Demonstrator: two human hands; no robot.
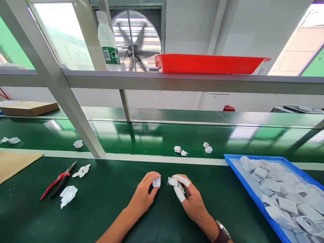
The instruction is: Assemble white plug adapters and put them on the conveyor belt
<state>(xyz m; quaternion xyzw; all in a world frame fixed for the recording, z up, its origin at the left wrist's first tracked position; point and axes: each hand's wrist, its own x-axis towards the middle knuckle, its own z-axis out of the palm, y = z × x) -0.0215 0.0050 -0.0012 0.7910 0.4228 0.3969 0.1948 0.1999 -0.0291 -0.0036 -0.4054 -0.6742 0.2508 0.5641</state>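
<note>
My left hand [145, 191] pinches a small white square plastic cover [156, 182] between thumb and fingers above the green table. Facing it, my right hand [189, 194], with white tape or sleeves on two digits, grips a small white plastic piece [173, 182]. A greenish edge shows at that piece's left end, and more small white bits sit partly hidden in the palm. The two held pieces are apart. To the left lie red-and-black-handled pliers [58, 180], a flat white plastic piece [81, 170] and a stack of white pieces [69, 195].
A blue tray [253, 194] heaped with white plastic covers [286, 189] stands at the right. Small white parts [177, 149] lie on the green conveyor belt [152, 135] behind a pale rail. Overhead, a shelf bar [192, 81] carries a red tray [212, 64] and a bottle [108, 44].
</note>
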